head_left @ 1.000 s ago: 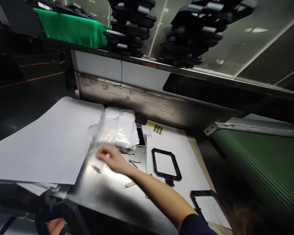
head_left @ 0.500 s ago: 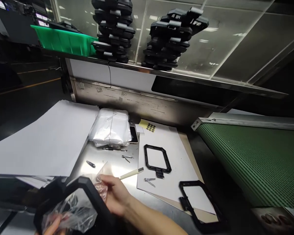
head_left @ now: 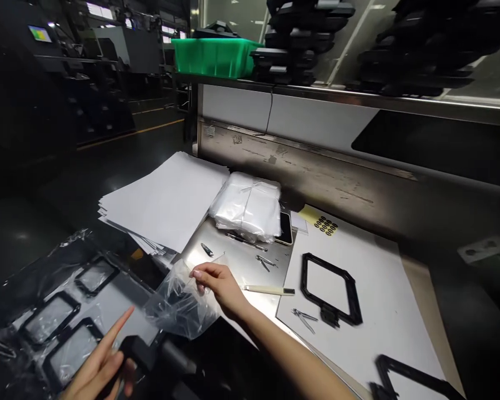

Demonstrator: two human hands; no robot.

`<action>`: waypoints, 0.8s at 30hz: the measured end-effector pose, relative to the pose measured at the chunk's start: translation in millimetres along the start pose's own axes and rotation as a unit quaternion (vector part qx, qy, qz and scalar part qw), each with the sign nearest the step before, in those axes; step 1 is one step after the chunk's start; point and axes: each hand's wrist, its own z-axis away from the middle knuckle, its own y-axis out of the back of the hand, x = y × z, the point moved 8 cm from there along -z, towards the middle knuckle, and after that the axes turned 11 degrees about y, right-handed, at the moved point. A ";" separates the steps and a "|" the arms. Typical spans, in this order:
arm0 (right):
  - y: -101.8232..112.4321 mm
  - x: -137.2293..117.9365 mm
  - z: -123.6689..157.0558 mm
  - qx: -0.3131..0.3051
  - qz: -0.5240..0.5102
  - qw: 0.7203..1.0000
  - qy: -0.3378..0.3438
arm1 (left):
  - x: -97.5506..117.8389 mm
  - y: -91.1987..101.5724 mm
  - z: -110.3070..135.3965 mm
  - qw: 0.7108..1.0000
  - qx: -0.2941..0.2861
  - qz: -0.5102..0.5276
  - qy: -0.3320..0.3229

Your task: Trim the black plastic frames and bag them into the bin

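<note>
My right hand (head_left: 220, 286) pinches the top of a clear plastic bag (head_left: 181, 305), which hangs loosely to its left. At the lower left, my left hand (head_left: 102, 361) has its index finger stretched out, while the other fingers are curled against a dark black plastic frame (head_left: 139, 351). Most of that frame is lost in shadow and blur at the bottom edge. Below and left of this hand lie several bagged black frames (head_left: 50, 318). Another black frame (head_left: 354, 300) rests on white sheeting to the right, with part of a second frame (head_left: 416, 373) nearer me.
A tied bundle of clear bags (head_left: 250, 205) sits behind my right hand, beside a phone (head_left: 285, 228). White sheets (head_left: 162, 194) are stacked at left. Nippers (head_left: 304, 319), a cream-handled tool (head_left: 269, 290) and a pen (head_left: 245, 241) lie around. A green bin (head_left: 214, 58) stands on the shelf.
My view has swung left, bringing the bagged frames into sight. The black frame has dropped lower, and the plastic bag now hangs from my right hand, away from my left fingers.
</note>
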 end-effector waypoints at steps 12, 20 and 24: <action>-34.2 -5.3 31.4 -0.213 0.217 0.952 -0.029 | -17.0 -56.7 -34.8 0.965 -0.123 -0.225 0.052; -18.5 10.9 64.6 -0.238 0.362 0.901 0.014 | -19.5 -28.7 -27.4 0.970 -0.076 -0.223 0.068; -62.9 23.6 67.7 -0.301 0.348 0.886 0.059 | -17.0 -38.1 -34.6 0.968 -0.089 -0.226 0.059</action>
